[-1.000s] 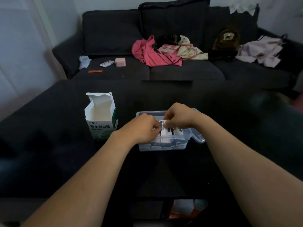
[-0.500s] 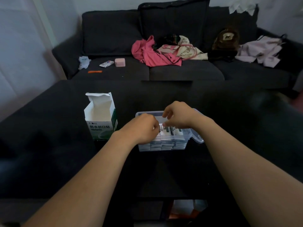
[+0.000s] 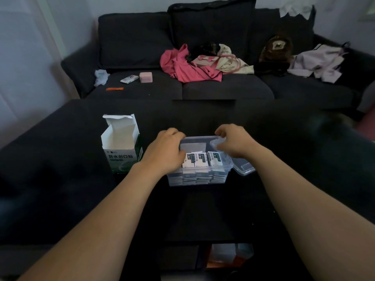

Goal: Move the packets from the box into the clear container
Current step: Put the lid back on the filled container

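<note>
The clear container (image 3: 199, 180) stands on the dark table, with several white and dark packets (image 3: 205, 159) upright inside it. Its clear lid (image 3: 244, 169) hangs off the right side. My left hand (image 3: 164, 152) drapes over the container's left rim, fingers curled against the leftmost packet. My right hand (image 3: 234, 142) sits over the far right rim, fingers hooked on the lid's raised edge. The white box (image 3: 121, 148) stands open to the left of the container; no packets show in its visible upper part.
The black table (image 3: 203, 209) carries only the box and container. Behind it is a dark sofa (image 3: 223, 90) with pink clothing (image 3: 182, 65), a pink case (image 3: 145, 77), a small tube and a brown toy. A shelf below the table holds something orange.
Both hands were together over the packets in the middle of the container. They have moved apart to its left and right rims, uncovering the tops of the packets.
</note>
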`<action>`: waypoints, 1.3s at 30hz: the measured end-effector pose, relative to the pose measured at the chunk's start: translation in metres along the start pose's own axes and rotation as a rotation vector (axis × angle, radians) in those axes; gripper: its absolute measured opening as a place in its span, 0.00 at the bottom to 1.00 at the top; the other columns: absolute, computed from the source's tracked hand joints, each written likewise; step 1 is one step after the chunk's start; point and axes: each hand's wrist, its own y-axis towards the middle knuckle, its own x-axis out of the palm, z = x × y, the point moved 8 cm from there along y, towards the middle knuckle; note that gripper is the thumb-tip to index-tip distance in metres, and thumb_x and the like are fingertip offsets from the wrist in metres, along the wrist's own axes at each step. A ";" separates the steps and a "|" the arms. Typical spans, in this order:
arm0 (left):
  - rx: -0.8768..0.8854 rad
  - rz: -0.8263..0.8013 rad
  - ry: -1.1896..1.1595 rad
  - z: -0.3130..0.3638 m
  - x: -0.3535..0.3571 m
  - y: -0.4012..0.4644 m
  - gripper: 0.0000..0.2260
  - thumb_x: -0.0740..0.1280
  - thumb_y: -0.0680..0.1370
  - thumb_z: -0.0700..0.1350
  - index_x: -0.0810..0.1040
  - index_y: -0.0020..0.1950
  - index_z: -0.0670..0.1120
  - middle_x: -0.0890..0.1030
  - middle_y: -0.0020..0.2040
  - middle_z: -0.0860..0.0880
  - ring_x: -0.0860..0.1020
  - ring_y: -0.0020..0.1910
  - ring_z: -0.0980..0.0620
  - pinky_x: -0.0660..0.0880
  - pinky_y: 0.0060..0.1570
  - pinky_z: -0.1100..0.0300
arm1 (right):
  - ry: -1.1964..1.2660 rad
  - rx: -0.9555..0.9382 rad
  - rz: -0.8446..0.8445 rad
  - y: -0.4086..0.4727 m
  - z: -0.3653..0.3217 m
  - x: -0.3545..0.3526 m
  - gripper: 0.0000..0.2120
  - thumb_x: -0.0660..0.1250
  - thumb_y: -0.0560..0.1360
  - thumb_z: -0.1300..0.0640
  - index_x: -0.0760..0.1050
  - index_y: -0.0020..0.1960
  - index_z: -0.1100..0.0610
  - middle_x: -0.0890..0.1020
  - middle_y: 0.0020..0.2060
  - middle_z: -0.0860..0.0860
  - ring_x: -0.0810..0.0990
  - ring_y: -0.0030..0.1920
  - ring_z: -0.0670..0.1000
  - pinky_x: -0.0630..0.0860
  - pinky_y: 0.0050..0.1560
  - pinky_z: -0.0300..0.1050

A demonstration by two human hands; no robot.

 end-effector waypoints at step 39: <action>-0.384 0.317 -0.670 -0.056 -0.031 -0.020 0.17 0.52 0.86 0.53 0.78 0.57 0.47 0.82 0.53 0.45 0.81 0.49 0.45 0.82 0.45 0.46 | 0.206 -0.237 -0.200 -0.024 -0.024 -0.019 0.41 0.85 0.59 0.48 0.71 0.68 0.43 0.72 0.66 0.47 0.75 0.61 0.50 0.75 0.53 0.41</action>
